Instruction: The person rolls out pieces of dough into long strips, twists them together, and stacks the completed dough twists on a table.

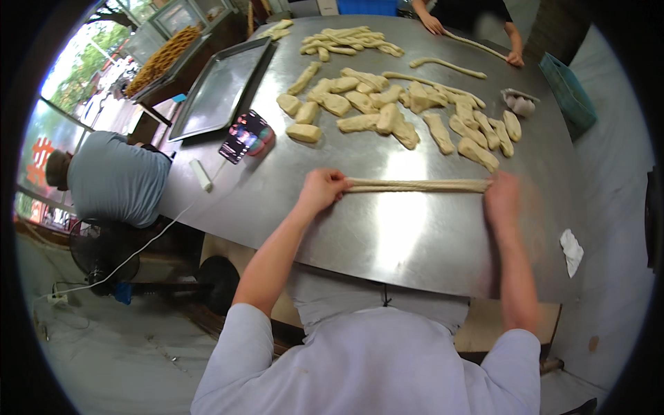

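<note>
Between my two hands stretches a long strand of dough [415, 185], doubled into side-by-side ropes that part slightly near its left end. My left hand [324, 188] pinches the left end between thumb and fingers. The right end is in the grip of my right hand [502, 194], which is blurred. Beneath lies a steel worktable [342, 244]. Just beyond the strand are several cut dough pieces [363, 122], with more short pieces [477, 153] close to my right hand. A thin dough rope [448, 67] rests farther back.
Twisted dough sticks [347, 41] are heaped at the back. To the left are a metal tray [220, 88], a phone [244, 136] on a stand and a white power bank [200, 175] with a cable. A co-worker's hands [514, 58] hold another rope. Someone in blue [119, 176] sits left.
</note>
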